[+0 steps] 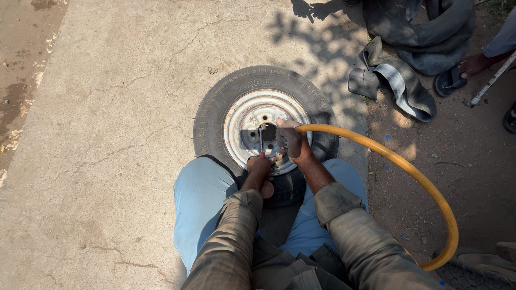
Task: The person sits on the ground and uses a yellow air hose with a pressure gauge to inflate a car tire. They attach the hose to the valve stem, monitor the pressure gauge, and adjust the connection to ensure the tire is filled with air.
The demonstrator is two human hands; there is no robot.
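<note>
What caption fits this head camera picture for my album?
Right hand holds a yellow hose over a wheel; left hand grips a small tool.

Wheel on concrete — tubes right.

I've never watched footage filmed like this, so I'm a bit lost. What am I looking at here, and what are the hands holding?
The one picture comes from a camera worn on a person's head, looking down at their own knees and arms. A tyre on a silver wheel rim lies flat on the concrete ground between their legs. The right hand holds the end of a long yellow hose at the rim. The left hand grips a slim metal tool with a red handle. Top right lie loose rubber tubes, and another person's foot shows.
</note>
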